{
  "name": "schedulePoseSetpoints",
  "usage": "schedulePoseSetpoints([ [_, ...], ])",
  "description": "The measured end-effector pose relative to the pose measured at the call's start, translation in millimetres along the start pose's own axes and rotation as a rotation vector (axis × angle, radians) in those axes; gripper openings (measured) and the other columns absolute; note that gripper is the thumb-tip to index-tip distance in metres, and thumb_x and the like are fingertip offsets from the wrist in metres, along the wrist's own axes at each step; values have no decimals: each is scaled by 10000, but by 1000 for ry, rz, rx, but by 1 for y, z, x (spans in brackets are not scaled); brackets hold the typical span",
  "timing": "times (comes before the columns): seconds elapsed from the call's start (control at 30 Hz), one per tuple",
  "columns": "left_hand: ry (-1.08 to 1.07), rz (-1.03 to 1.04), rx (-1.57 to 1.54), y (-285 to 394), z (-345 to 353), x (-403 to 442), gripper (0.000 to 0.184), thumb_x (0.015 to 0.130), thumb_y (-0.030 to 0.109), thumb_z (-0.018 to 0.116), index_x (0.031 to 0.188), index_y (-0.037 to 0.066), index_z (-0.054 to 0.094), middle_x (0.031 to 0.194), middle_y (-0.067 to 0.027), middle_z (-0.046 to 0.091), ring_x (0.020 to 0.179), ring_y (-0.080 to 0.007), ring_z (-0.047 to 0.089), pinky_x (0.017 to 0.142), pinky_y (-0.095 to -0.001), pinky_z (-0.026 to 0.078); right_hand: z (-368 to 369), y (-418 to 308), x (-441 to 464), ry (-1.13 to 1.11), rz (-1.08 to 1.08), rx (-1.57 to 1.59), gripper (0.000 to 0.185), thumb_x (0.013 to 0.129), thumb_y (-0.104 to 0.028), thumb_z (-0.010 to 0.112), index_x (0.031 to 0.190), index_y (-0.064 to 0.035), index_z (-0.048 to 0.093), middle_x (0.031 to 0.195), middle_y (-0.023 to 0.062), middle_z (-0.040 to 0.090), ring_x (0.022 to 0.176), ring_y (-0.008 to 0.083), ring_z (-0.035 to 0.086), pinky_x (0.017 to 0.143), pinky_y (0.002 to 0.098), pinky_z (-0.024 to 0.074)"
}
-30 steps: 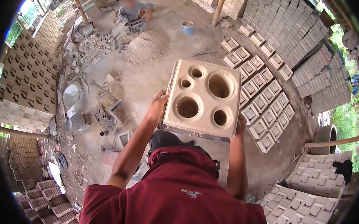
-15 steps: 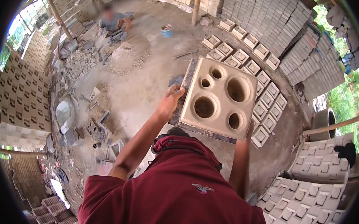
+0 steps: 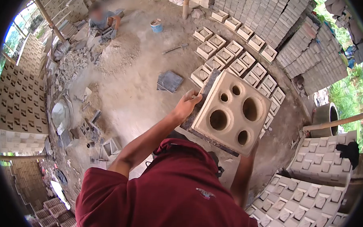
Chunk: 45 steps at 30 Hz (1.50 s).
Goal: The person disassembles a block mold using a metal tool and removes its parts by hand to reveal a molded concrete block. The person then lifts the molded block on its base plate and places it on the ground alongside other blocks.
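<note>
A square, light-brown cement block (image 3: 232, 134) with several round holes of different sizes lies on a dark flat board (image 3: 209, 84) in front of me. My left hand (image 3: 189, 102) is closed on the board's left edge, thumb on top. At the lower right side, my right hand (image 3: 250, 152) supports the load from the side or below; the block hides most of its fingers. Beyond the board, rows of pale blocks with raised leaf-like patterns (image 3: 224, 55) stand on the floor.
Dark flat plates (image 3: 170, 81) lie on the floor ahead. A blue bucket (image 3: 156, 26) and a metal bar (image 3: 175, 48) are farther off. Another person (image 3: 103, 21) sits low by a sand heap (image 3: 121, 55). Stacked blocks (image 3: 304, 202) stand at right, patterned blocks (image 3: 22, 97) at left.
The board and its block have shifted right and slightly down in view, toward the rows of blocks. The dark plates on the floor are now uncovered. Both hands keep their hold.
</note>
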<state>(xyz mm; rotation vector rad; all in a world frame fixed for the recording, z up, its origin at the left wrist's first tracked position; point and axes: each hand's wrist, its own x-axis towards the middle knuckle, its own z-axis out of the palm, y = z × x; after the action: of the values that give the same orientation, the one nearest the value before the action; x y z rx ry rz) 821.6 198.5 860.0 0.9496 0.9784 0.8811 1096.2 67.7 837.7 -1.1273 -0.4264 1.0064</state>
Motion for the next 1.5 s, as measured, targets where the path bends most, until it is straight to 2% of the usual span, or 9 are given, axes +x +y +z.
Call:
schedulePoseSetpoints([
  [0.07, 66, 149, 101, -27, 28, 5, 236, 955, 259, 525, 1062, 50, 547, 802, -11, 560, 673, -68, 495, 573, -221, 379, -33, -8, 16, -22, 38, -39, 277, 928, -146, 505, 1104, 47, 596, 956, 130, 655, 766, 182, 658, 652, 286, 556],
  [0.17, 69, 54, -159, -67, 78, -3, 225, 960, 245, 519, 1054, 44, 550, 848, -40, 588, 737, -82, 537, 631, -249, 430, -103, -5, 45, -51, 82, -67, 262, 919, -145, 527, 1090, 38, 605, 955, 119, 656, 768, 178, 655, 654, 283, 552],
  [0.23, 81, 25, -39, -120, 97, -1, 231, 960, 237, 525, 1070, 37, 562, 903, -59, 617, 823, -109, 575, 717, -277, 464, -144, -10, 61, -224, 86, -3, 257, 919, -157, 545, 1073, 36, 616, 952, 105, 658, 783, 162, 646, 668, 276, 544],
  [0.33, 197, 78, -66, -197, 136, 1, 277, 959, 266, 540, 1114, 39, 570, 955, -64, 633, 881, -129, 586, 764, -293, 469, -188, -17, 74, -137, 102, -251, 275, 922, -178, 552, 1069, 44, 622, 958, 95, 657, 813, 160, 634, 688, 279, 538],
  [0.5, 228, -288, -32, -206, 179, -34, 370, 960, 344, 533, 1176, 43, 558, 1022, -69, 641, 945, -133, 575, 801, -289, 460, -246, -2, 74, -218, 151, -261, 255, 903, -139, 537, 1061, 45, 616, 979, 100, 653, 807, 168, 639, 686, 296, 546],
  [0.57, 221, -53, 158, -248, 179, -29, 369, 970, 389, 500, 1138, 65, 558, 1021, -41, 599, 938, -115, 520, 815, -290, 434, -238, 3, 69, -135, 138, -215, 244, 895, -141, 563, 1053, 35, 621, 970, 105, 656, 812, 172, 642, 680, 308, 549],
  [0.63, 195, -232, -35, -283, 178, -17, 393, 974, 370, 502, 1189, 42, 529, 1039, -54, 603, 993, -122, 527, 870, -293, 427, -262, 25, 79, -150, 138, -267, 228, 888, -124, 581, 1053, 30, 620, 982, 102, 653, 821, 166, 640, 682, 303, 548],
  [1.1, 396, -193, -155, -607, 125, 83, 291, 975, 315, 495, 1094, 55, 549, 958, -12, 601, 932, -107, 532, 857, -253, 408, -430, 338, 186, -294, 38, -602, 355, 955, -296, 498, 979, 29, 639, 887, 74, 664, 789, 138, 611, 685, 280, 498],
  [1.5, 286, -278, -138, -854, 87, 181, 261, 970, 290, 503, 1074, 56, 552, 937, -29, 594, 895, -97, 512, 804, -248, 394, -570, 557, 237, -160, 346, -210, 254, 968, -189, 490, 1019, 18, 628, 947, 62, 668, 779, 121, 638, 664, 252, 519],
])
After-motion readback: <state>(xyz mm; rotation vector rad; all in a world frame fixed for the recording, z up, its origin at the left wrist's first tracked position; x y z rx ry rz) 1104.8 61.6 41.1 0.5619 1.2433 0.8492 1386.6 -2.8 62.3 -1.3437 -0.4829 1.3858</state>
